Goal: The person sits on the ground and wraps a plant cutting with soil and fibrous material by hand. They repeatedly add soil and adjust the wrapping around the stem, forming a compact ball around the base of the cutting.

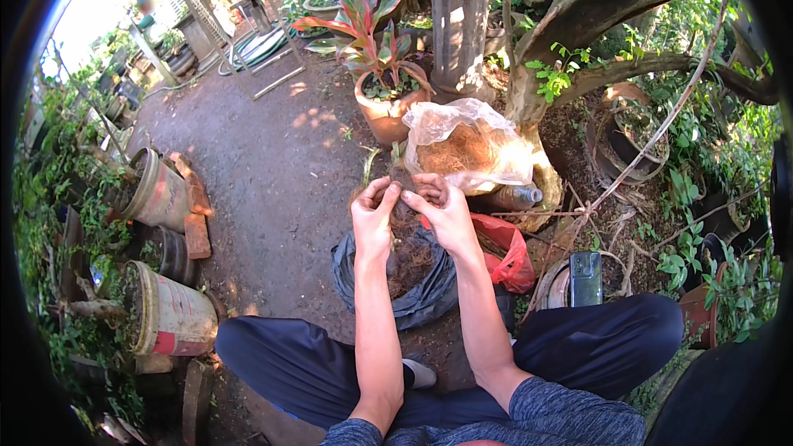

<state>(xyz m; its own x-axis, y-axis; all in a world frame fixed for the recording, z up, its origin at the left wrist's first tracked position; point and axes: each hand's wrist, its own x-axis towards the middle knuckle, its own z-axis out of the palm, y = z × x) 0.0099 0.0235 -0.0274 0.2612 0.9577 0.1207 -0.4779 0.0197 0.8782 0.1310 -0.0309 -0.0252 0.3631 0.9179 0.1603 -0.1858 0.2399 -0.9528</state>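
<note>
My left hand (376, 203) and my right hand (435, 201) meet at the centre, thumbs nearly touching, both pinching a small brown fibrous clump (404, 193). Some thin green leaves (370, 163) rise just beyond my left fingers; whether they belong to the clump I cannot tell. Below my hands lies a dark plastic bag (427, 313) with its rim rolled down, holding brown fibre (409, 266). Beyond my right hand stands an open clear plastic bag (458, 113) full of orange-brown fibre (458, 148). A red plastic bag (517, 260) sits by my right forearm.
A plastic bottle (523, 196) lies by the tree trunk (526, 93). A smartphone (585, 279) rests near my right knee. Ahead is a clay pot (387, 114) with a red-leaved plant (378, 31). Tipped buckets (176, 316) and bricks (197, 235) line the left. Far back is a person (147, 15).
</note>
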